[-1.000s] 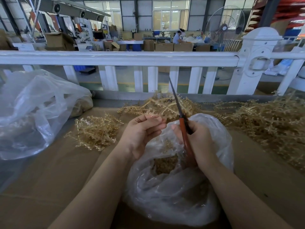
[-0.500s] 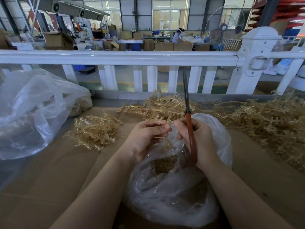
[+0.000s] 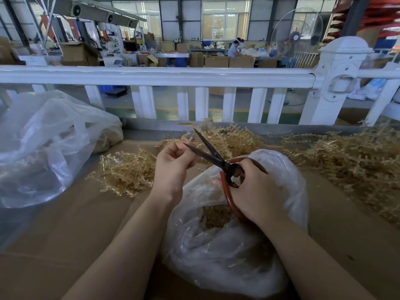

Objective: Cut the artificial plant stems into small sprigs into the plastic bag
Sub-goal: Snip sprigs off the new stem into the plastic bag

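Tan plastic stems, the uncut stock, lie in loose piles around the plastic bag [image 3: 287, 182]: one heap [image 3: 127, 172] to the left of the bag, one heap [image 3: 229, 137] just behind it, and a broad drift [image 3: 350, 161] to its right; cut sprigs [image 3: 216, 215] show through the bag's open mouth; the bag itself sits on brown cardboard [image 3: 71, 230] under both forearms. The scissors [image 3: 214, 156] have swung down from pointing upward, blades together half a second ago, to lying across toward the left hand [image 3: 173, 163] with blades parted; the right hand [image 3: 253, 191] has fingers curled through the red-brown loops, just above the bag's mouth. Fingers of the left hand are bent inward, thumb against fingertips, at the blade tips; whether they pinch a stem I cannot tell, since nothing shows clearly between them. I judge a cut is being lined up over the bag, so a sprig should drop in. A second clear bag [image 3: 45, 146] slumps well left of the bag; a white railing [image 3: 155, 75] runs behind it. No readable writing or brand shows anywhere.
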The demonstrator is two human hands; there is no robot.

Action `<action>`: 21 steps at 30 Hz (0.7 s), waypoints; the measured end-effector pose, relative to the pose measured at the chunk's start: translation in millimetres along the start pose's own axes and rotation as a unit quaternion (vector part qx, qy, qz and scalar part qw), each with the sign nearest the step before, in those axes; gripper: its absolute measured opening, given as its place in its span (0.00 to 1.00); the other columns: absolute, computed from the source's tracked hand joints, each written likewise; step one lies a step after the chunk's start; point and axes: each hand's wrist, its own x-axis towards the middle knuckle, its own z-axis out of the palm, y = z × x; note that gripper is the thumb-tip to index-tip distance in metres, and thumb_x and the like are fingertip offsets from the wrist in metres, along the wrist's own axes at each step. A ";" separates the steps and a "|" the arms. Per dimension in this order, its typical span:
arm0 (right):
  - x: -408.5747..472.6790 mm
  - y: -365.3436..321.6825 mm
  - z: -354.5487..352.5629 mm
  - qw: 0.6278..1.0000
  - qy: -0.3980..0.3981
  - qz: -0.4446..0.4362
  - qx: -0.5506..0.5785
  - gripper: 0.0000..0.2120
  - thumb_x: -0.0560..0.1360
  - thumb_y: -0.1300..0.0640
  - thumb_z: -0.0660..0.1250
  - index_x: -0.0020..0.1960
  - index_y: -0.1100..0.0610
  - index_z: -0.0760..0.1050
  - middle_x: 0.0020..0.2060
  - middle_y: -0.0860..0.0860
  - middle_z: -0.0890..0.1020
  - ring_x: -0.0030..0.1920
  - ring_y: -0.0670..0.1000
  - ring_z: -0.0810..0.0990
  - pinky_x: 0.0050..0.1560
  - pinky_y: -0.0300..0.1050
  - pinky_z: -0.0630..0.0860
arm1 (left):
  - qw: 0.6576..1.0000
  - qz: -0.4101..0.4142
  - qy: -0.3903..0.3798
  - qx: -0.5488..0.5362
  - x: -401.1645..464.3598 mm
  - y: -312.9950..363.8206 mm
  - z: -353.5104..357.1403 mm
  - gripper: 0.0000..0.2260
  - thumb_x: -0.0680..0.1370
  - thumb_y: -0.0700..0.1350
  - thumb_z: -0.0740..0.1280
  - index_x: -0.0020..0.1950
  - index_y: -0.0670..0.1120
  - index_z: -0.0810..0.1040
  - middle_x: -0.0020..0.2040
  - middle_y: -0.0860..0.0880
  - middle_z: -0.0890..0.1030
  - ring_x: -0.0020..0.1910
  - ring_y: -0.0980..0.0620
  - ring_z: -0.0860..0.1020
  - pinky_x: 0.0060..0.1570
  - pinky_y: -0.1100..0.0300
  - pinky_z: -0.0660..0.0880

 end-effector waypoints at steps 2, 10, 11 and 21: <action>-0.3 -0.6 -0.8 1.000 0.003 0.000 -0.016 0.30 0.66 0.24 0.61 0.53 0.48 0.74 0.44 0.41 0.79 0.45 0.45 0.79 0.45 0.48 0.81 | 1.000 0.016 -0.004 -0.006 -0.5 -0.1 0.1 0.09 0.74 0.27 0.66 0.50 0.38 0.76 0.34 0.49 0.81 0.34 0.55 0.80 0.38 0.66 0.76; -0.4 -0.4 -3.9 0.998 -0.001 0.012 -0.055 0.25 0.69 0.26 0.64 0.51 0.46 0.71 0.42 0.40 0.78 0.42 0.43 0.77 0.41 0.41 0.78 | 0.997 0.046 -0.064 0.021 -5.0 1.6 4.9 0.15 0.77 0.27 0.66 0.56 0.42 0.68 0.44 0.34 0.76 0.47 0.39 0.77 0.58 0.48 0.76; 0.0 -0.1 -4.0 0.998 0.000 0.012 -0.060 0.24 0.69 0.26 0.64 0.50 0.46 0.71 0.41 0.40 0.77 0.41 0.43 0.77 0.39 0.40 0.77 | 0.996 0.049 -0.070 0.025 -5.5 1.4 4.9 0.15 0.77 0.27 0.66 0.56 0.42 0.68 0.43 0.35 0.76 0.47 0.39 0.76 0.57 0.50 0.76; -0.3 -5.2 -7.2 0.994 0.027 -0.015 -0.108 0.24 0.69 0.26 0.65 0.39 0.44 0.62 0.31 0.40 0.71 0.31 0.40 0.70 0.28 0.34 0.62 | 0.997 0.058 -0.056 -0.006 -5.2 0.3 1.9 0.15 0.75 0.26 0.66 0.54 0.42 0.70 0.31 0.51 0.83 0.36 0.54 0.83 0.43 0.67 0.77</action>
